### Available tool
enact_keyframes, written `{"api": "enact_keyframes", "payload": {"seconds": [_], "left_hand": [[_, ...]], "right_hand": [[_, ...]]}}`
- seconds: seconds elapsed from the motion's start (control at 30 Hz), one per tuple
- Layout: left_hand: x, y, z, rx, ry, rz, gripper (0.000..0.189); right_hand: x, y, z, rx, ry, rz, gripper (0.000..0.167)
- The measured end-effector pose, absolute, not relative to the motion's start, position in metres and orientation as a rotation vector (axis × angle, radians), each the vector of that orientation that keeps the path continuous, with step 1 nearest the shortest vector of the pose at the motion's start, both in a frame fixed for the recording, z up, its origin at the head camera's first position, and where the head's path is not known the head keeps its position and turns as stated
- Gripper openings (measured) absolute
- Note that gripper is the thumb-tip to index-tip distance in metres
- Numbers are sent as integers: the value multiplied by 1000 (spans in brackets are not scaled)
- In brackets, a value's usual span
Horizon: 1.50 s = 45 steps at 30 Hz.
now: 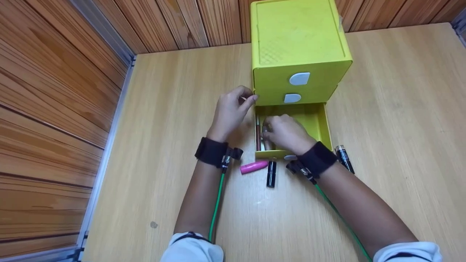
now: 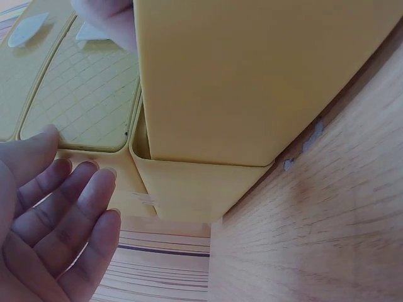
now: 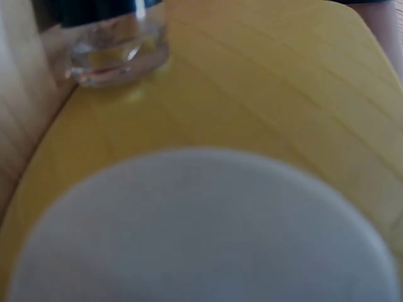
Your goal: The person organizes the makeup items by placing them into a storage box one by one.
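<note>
A yellow drawer unit stands at the back, its bottom drawer pulled out. My right hand reaches into the drawer's left side, fingers curled on a slim brownish tube that the hand partly covers. Beside that tube, a dark red pencil-like stick lies along the drawer's left wall. With its fingertips at the unit's left front edge, my left hand has relaxed, slightly bent fingers; the left wrist view shows the fingers holding nothing. The right wrist view shows the drawer's white handle, not the right fingers.
In front of the drawer lie a pink tube and a black tube. A black tube with a clear end lies right of the drawer, near my right forearm. Wood-panelled walls bound the table at left and back.
</note>
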State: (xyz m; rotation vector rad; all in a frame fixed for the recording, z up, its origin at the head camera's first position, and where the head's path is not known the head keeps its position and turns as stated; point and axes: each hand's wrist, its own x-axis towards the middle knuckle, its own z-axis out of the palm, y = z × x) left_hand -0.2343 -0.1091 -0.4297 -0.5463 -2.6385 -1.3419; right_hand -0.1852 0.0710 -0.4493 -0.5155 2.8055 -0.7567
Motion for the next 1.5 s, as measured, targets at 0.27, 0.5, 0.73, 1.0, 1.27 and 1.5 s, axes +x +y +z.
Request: {"api": "enact_keyframes", "payload": {"seconds": [0.27, 0.5, 0.73, 1.0, 1.27, 1.5], "left_hand": [[-234, -110, -430, -547, -2633, -1349, 22], [-235, -109, -430, -553, -2611, -1378, 21], [-235, -109, -429, -547, -2615, -1410, 22], [-234, -109, -430, -536, -2626, -1407, 22], [-232, -108, -431, -516, -2647, -1397, 22], [-230, -112, -432, -520, -2649, -1391, 23]], "right_hand": [[-186, 67, -452, -561, 2796, -648, 16], [-186, 67, -452, -575, 2789, -600, 17], [-187, 65, -452, -606, 2804, -600, 22], [-184, 66, -451, -568, 2764, -618, 24], [-167, 86, -437, -523, 2746, -757, 30], [-150, 133, -419, -590, 2848, -958, 34]]}}
